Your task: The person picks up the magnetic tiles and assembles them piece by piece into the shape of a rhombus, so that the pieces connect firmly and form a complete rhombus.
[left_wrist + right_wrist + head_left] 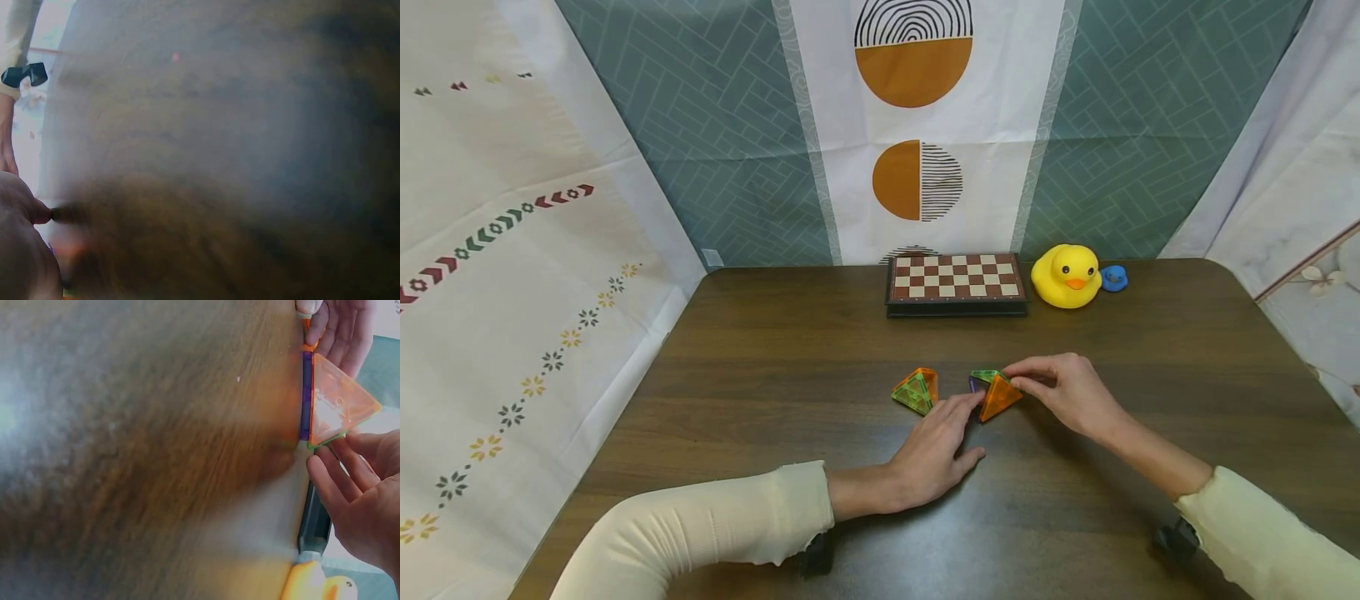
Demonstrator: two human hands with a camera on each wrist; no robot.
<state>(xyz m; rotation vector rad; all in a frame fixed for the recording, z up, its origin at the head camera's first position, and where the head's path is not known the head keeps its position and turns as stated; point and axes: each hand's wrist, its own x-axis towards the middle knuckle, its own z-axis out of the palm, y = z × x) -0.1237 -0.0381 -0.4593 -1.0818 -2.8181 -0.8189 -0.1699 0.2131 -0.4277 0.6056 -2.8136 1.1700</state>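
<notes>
Several translucent triangular tiles stand joined at mid-table in the head view: an orange tile (1000, 398), a green one (985, 376) and a purple one, whose edge (307, 394) shows upright in the right wrist view. My right hand (1075, 396) (369, 500) pinches this group at its right corner between thumb and fingers. On the other side my left hand (931, 454) (344, 331) touches it with extended fingertips, the thumb spread away. Just left of those fingers sits a second group, with a green tile (914, 393) and an orange one (928, 379). The left wrist view is mostly blurred.
Along the back of the wooden table (775, 333) stand a checkered board box (955, 279), a yellow duck (1063, 279) and a small blue duck (1114, 278). Patterned cloths (737, 125) hang behind and at both sides.
</notes>
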